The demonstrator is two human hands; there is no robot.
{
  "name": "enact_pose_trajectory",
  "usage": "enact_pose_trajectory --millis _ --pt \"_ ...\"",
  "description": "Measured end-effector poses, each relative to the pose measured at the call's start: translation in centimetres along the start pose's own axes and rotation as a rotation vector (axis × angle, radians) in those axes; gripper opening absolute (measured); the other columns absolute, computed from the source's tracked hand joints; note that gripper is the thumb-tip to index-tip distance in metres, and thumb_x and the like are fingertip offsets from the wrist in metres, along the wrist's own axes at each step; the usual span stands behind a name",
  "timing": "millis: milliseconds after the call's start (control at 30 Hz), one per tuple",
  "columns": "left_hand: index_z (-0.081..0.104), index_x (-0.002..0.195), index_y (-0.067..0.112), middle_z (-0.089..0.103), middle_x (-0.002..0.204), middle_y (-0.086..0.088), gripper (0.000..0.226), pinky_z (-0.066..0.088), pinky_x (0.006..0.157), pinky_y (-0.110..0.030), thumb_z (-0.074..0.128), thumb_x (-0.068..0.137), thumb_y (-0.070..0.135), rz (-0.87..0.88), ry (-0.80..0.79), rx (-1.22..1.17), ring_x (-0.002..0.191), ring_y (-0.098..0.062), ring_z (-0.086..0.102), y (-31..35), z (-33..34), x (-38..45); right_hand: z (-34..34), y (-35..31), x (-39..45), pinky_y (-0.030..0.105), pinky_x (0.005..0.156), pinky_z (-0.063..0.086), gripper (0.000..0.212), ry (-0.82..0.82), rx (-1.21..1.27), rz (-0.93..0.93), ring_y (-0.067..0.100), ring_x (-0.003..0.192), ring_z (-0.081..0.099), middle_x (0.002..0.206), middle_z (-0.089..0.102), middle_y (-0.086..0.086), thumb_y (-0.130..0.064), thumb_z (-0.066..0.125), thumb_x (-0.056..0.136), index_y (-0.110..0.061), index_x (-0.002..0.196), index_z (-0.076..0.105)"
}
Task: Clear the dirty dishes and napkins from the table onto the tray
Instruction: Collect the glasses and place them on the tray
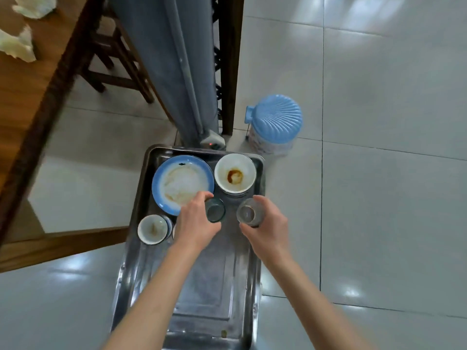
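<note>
A steel tray (214, 286) lies below me. On its far half sit a dirty blue-rimmed plate (177, 183), a stained white bowl (235, 176) and a small white cup (153, 229) at the left edge. My left hand (194, 223) grips a dark green glass (215, 210) just in front of the plate. My right hand (265, 223) grips a clear glass (249, 212) beside it, over the tray. Two crumpled napkins (17, 45) (35, 6) lie on the wooden table (22, 102) at the upper left.
A blue-lidded bin (275, 125) stands on the tiled floor beyond the tray's right corner. A grey upright panel (182, 66) and dark wooden chair legs (118, 56) stand beyond the tray. The near half of the tray is bare metal.
</note>
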State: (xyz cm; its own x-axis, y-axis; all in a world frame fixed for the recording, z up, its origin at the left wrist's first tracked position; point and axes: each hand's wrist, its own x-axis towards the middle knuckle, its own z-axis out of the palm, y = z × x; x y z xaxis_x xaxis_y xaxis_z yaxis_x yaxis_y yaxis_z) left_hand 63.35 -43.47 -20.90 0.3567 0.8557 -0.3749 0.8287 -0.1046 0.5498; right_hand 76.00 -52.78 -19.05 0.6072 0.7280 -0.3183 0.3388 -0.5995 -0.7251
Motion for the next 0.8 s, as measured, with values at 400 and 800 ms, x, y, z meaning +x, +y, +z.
enact_pose_trajectory --millis 400,800 --pt "0.060 0.106 0.009 0.063 0.096 -0.013 0.047 0.035 0.071 -0.024 0.078 0.063 0.011 0.075 -0.028 0.063 0.091 -0.030 0.057 -1.4 5.0 3.7 4.6 4.0 3.1 0.010 0.075 0.037 0.050 0.020 -0.007 0.039 0.015 0.096 0.061 0.107 0.065 -0.002 -0.008 0.073 0.066 -0.016 0.114 0.059" --pt "0.058 0.113 0.012 0.060 0.103 -0.013 0.055 0.040 0.075 -0.029 0.081 0.064 0.020 0.080 -0.027 0.072 0.093 -0.032 0.057 -1.5 5.1 4.4 5.4 5.0 3.7 0.009 0.067 0.035 0.043 0.004 -0.016 0.032 0.014 0.084 0.059 0.096 0.064 -0.003 -0.006 0.075 0.065 -0.017 0.104 0.060"
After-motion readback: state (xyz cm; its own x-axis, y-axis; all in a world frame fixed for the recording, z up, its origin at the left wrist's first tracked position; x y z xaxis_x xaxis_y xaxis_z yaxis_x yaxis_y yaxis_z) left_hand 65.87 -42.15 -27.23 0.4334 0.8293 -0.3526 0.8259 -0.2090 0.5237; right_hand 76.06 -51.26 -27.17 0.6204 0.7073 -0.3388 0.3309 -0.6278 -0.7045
